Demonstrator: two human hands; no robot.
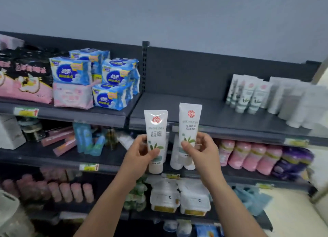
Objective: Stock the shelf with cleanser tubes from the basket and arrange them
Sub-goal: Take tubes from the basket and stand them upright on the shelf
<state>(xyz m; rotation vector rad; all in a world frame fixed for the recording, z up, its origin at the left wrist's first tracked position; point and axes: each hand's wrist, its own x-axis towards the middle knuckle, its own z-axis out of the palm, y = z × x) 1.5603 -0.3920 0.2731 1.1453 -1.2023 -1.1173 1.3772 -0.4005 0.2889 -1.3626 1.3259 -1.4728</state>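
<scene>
My left hand point(140, 152) grips one white cleanser tube point(156, 130) upright, cap down, with a red seal and green leaves on its front. My right hand point(200, 149) grips a second, matching cleanser tube point(189, 123) held slightly higher. Both tubes hover in front of the edge of the dark top shelf point(186, 110). A group of the same tubes point(246, 94) stands at the right of that shelf, with several plain white tubes point(298, 102) beside them. The basket is out of view.
Blue and pink pad packs point(99, 80) fill the top shelf's left section, past the upright post point(144, 66). Lower shelves hold pink bottles point(248, 155), purple packs point(292, 162), white tubs point(179, 197) and pink boxes point(60, 141).
</scene>
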